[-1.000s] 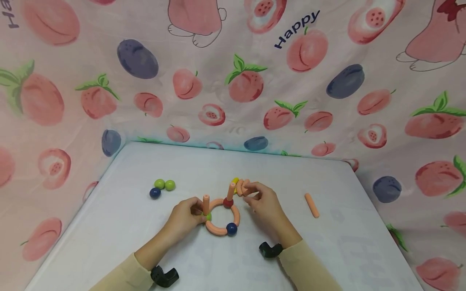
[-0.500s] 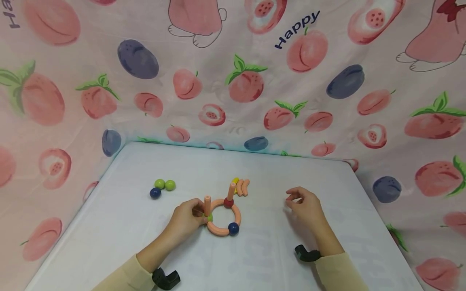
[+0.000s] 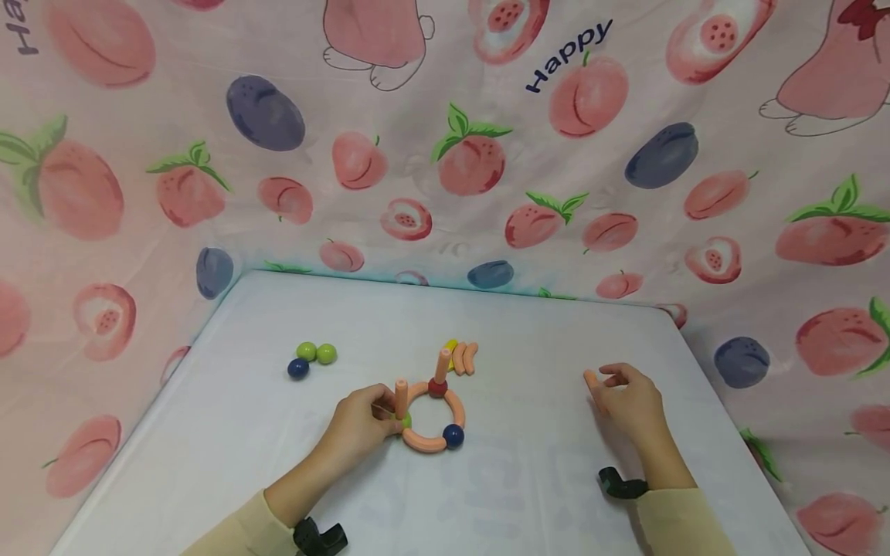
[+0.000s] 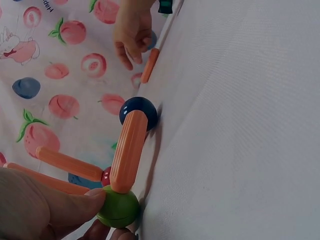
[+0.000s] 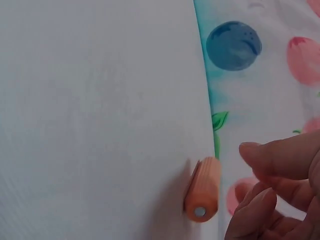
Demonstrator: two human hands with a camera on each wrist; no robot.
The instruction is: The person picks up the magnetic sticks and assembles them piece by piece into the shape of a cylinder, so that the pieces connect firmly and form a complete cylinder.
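A ring of curved orange sticks (image 3: 424, 442) lies on the table, joined by a dark blue ball (image 3: 453, 436), a red ball (image 3: 437, 387) and a green ball (image 4: 119, 207). One straight stick (image 3: 443, 366) stands up from the red ball, another (image 3: 401, 400) from the green one. My left hand (image 3: 358, 421) pinches the green ball between thumb and fingers. Over at the right, my right hand (image 3: 633, 401) hovers beside a loose straight orange stick (image 5: 202, 192) with a metal tip at its end. In the right wrist view its loosely bent fingers are apart from that stick.
Behind the ring lie a yellow piece (image 3: 451, 345) and two short curved orange sticks (image 3: 464, 358). Two green balls (image 3: 316, 353) and a blue ball (image 3: 298, 369) sit at the back left. A fruit-printed cloth (image 3: 445, 154) hangs behind the white table (image 3: 528, 479).
My right hand has travelled from the curved sticks behind the ring to the loose straight stick at the right. The ring has shifted slightly right, with my left hand still pinching its green ball.
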